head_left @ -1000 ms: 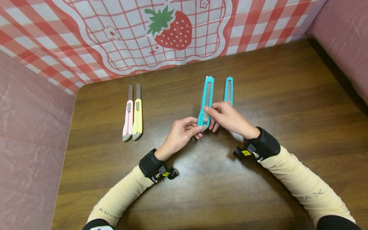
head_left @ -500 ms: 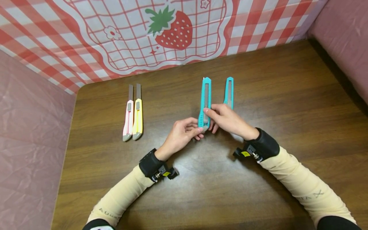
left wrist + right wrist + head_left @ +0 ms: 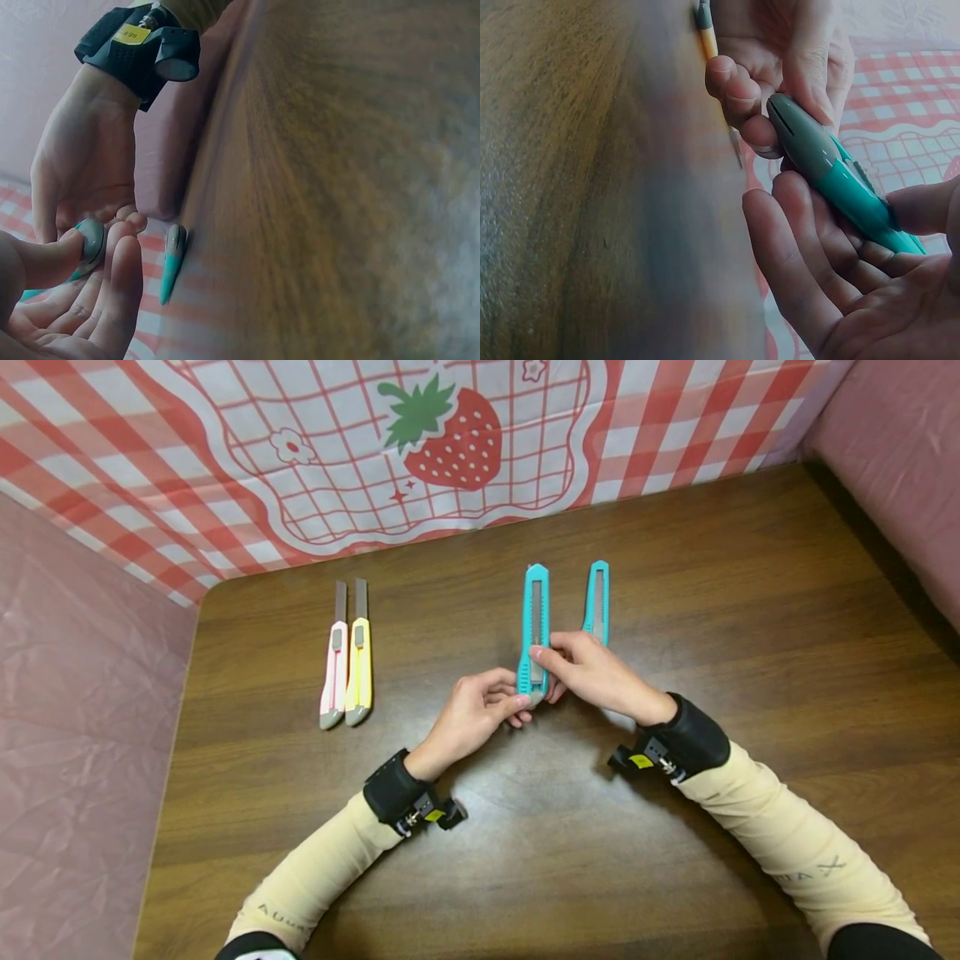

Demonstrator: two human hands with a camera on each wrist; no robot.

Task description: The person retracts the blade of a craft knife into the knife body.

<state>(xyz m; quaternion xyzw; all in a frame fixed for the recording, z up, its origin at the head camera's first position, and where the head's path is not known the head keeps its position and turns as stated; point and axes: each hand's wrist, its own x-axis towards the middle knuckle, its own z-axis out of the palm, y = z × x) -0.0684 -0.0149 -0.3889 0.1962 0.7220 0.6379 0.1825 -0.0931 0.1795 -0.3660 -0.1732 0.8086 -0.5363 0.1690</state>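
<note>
i see the held teal cutter (image 3: 536, 618) up off the table (image 3: 480, 877), its long axis running toward the strawberry cloth (image 3: 450, 435); the left hand (image 3: 480, 706) pinches its grey near end, while the right hand (image 3: 596, 668), farther along, grips the body from the right, thumb on top.

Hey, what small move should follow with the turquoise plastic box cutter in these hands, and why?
Perhaps the left hand and right hand should lower the held turquoise cutter beside the matching cutter: neither shows a long blade past its tip, while the pink plastic cutter and yellow plastic cutter lie with blades out.
</note>
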